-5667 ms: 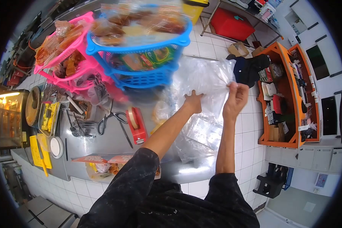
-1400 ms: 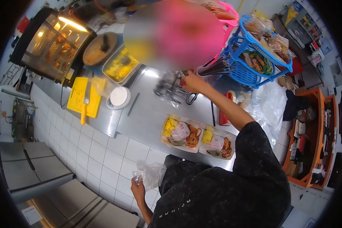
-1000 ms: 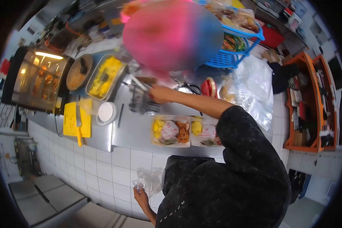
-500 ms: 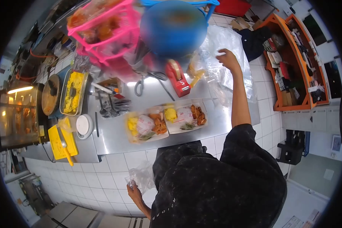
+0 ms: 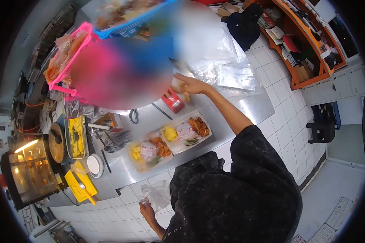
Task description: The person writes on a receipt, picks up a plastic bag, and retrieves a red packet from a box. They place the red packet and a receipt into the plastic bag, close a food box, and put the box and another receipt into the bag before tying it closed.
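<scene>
My left hand [image 5: 147, 209] is low, beside my body and over the floor, closed on a clear plastic bag [image 5: 157, 195] that hangs loose. My right hand [image 5: 190, 84] reaches across the metal table with its fingers stretched out, just above the red tape dispenser [image 5: 173, 101]. A blurred patch covers the area beside its fingertips, and I see nothing held in it. Two takeaway boxes stand side by side at the table's front edge. The left box [image 5: 151, 151] and the right box [image 5: 186, 131] hold yellow rice or egg, a printed wrapped packet, greens and fried chicken.
Clear plastic bags [image 5: 235, 77] lie at the table's right. A pink basket [image 5: 75, 52] and a blue basket [image 5: 129, 29] stand at the back. On the left are a glass tray [image 5: 76, 137] of yellow food, a yellow cutting board [image 5: 80, 186] with a knife, and a lit display case [image 5: 30, 168].
My right hand has moved left from over the plastic bags to beside the tape dispenser. My left hand still holds the plastic bag. The whole view has turned.
</scene>
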A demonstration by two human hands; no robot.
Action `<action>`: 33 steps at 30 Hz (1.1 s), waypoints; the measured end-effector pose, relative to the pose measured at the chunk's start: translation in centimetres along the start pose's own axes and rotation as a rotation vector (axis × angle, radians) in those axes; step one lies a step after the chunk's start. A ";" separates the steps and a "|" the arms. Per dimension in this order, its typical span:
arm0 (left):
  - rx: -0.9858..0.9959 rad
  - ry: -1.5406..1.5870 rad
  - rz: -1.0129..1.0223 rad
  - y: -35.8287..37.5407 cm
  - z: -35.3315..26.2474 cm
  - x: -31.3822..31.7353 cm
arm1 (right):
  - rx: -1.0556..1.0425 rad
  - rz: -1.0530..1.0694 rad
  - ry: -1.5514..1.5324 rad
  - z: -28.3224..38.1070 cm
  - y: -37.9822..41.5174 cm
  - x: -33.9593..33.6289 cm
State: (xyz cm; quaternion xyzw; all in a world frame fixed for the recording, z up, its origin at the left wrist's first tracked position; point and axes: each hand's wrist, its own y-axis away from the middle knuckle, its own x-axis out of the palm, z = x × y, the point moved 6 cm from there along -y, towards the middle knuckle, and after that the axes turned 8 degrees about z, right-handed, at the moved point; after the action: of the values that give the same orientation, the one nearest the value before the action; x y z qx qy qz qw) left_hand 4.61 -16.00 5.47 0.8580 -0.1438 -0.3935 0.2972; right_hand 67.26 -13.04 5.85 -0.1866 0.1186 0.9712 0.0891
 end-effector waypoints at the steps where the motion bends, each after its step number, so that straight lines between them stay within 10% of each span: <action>1: 0.005 -0.001 0.003 -0.1 -0.1 0.0 | 0.045 -0.028 0.007 -0.8 0.3 -1.1; 8: -0.011 -0.024 -0.001 0.4 -0.2 0.8 | 0.577 -0.554 0.912 -0.5 8.8 -6.6; 25: -0.026 0.090 -0.003 2.4 1.8 4.9 | 0.586 -0.486 0.362 -3.8 13.5 -1.8; 33: -0.042 0.209 -0.095 5.8 8.0 3.5 | 0.151 -0.660 0.231 -3.3 15.9 -1.3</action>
State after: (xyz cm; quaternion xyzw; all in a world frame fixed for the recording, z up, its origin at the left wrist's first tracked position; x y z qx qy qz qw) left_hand 0.71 -25.38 2.92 0.8937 -0.0628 -0.3187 0.3094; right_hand 66.08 -29.32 6.49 -0.3163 0.1329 0.8511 0.3974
